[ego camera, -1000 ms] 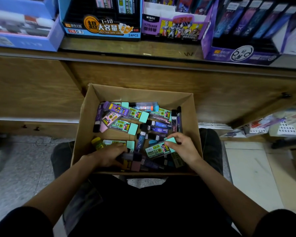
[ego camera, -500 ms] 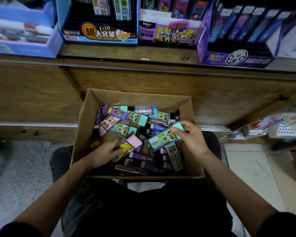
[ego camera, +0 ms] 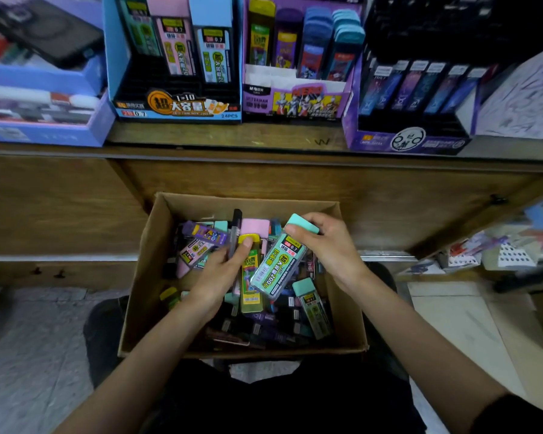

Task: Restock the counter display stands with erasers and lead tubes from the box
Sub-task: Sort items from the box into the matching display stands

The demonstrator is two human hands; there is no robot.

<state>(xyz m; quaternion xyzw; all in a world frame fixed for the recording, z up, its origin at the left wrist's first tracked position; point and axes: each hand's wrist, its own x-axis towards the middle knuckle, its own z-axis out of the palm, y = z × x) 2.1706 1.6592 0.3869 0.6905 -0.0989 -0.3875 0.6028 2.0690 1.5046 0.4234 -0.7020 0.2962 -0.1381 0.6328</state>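
The wooden surface [ego camera: 220,137] ran across the top of the view and carried a row of display stands. At its left end sat a lilac-blue tray [ego camera: 44,133] of long white and dark items too blurred to name. Next to it stood a blue stand [ego camera: 176,106] holding three upright rows of 0.7 lead tubes, capped teal, pink and light blue. Touching its right side was a purple Ultraman stand [ego camera: 298,101] with yellow-, purple-, blue- and teal-capped tubes in separate slots. Farther right, a dark purple stand [ego camera: 405,142] held a row of slim blue and violet tubes.

Below the surface, an open cardboard box [ego camera: 145,277] rested on the person's lap. It was loosely filled with a jumble of lead tubes in teal, pink, purple and dark cases, lying flat at all angles.

Both hands were over the box. The left hand [ego camera: 220,277] curled around a small bundle, its thumb pressed on the cap of a yellow-capped tube [ego camera: 250,277], with a pink-capped tube [ego camera: 254,227] behind it and a thin black tube [ego camera: 235,227] beside them. The right hand [ego camera: 329,245] pinched the cap end of a teal-capped lead tube [ego camera: 278,267], which hung tilted above the pile, just beside the yellow one.
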